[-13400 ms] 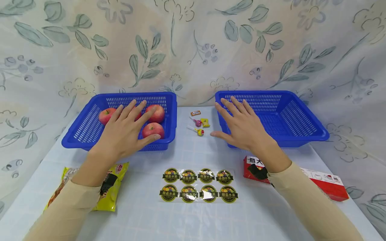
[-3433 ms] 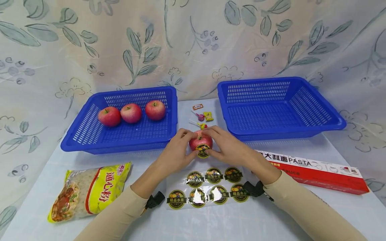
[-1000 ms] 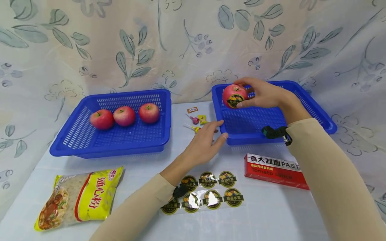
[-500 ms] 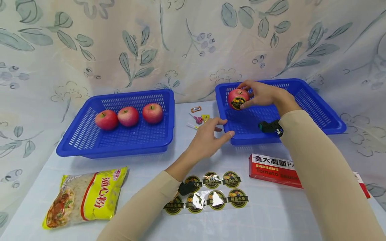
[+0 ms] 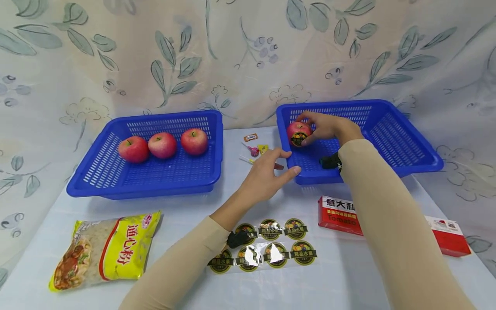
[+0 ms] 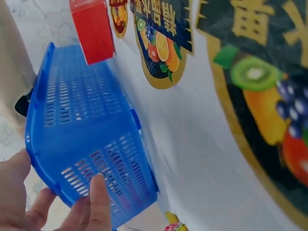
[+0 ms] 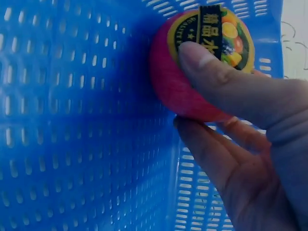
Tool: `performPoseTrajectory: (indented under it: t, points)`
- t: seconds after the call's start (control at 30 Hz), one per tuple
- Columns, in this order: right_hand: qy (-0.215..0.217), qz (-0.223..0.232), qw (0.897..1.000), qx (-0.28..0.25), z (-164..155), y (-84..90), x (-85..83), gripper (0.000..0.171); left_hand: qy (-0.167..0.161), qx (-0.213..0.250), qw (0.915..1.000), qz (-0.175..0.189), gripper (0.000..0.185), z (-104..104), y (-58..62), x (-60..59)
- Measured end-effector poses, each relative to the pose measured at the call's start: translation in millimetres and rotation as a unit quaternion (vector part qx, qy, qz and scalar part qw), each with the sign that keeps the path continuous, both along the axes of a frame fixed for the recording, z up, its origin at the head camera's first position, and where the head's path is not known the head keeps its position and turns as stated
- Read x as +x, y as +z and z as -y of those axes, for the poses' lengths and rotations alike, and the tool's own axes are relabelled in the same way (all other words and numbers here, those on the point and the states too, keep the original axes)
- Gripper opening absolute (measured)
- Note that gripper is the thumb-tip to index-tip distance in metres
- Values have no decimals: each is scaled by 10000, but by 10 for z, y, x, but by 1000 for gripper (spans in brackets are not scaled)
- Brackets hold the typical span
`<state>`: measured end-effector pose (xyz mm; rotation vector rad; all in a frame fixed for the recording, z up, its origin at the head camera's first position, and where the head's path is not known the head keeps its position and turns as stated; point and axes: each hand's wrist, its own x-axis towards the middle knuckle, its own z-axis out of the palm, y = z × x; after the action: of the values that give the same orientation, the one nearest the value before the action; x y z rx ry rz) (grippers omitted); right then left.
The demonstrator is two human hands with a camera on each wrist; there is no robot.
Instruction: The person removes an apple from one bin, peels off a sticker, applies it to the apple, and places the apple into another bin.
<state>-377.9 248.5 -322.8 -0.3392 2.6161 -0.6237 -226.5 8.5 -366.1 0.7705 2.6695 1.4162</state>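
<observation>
In the right blue basket (image 5: 424,162), my right hand (image 5: 328,127) holds a red apple (image 5: 297,127) by its sides, down near the left wall. A round black-and-gold fruit sticker (image 7: 186,31) is on the apple's front, and the thumb lies over part of it in the right wrist view. My left hand (image 5: 265,175) is at the basket's near left corner, fingers loosely bent and thumb apart. In the left wrist view its fingers (image 6: 99,199) are close against the basket wall; whether they press on it I cannot tell. A sheet of stickers (image 5: 273,254) lies below, partly hidden by the left wrist.
Three apples (image 5: 162,145) sit in the left blue basket (image 5: 149,190). Between the baskets lie wrapped candies (image 5: 251,137) and lollipops (image 5: 254,151). A yellow pasta bag (image 5: 128,245) lies front left. A red pasta box (image 5: 339,217) passes under my right forearm.
The sticker from the sheet went onto the apple, which moved from the table into the right basket. Over the last second my right hand has lowered it; my left hand stays by the corner.
</observation>
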Motion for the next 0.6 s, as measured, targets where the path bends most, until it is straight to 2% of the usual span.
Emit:
performPoseTrajectory:
  t: [0.1,0.2,0.4,0.6]
  points:
    - [-117,27,9999,115,12,-4,28,84,5,-277,9996,-70,50,-4,19,11]
    - [-51,3,9997,242,53,35,52,88,-19,-684,9975,-197,53,38,50,3]
    - [299,-254,9983,442,48,271,205,94,-91,-1242,9918,-295,60,177,162,16]
    - [564,-503,9970,142,80,516,433,80,-322,-1355,9874,-755,42,365,357,20]
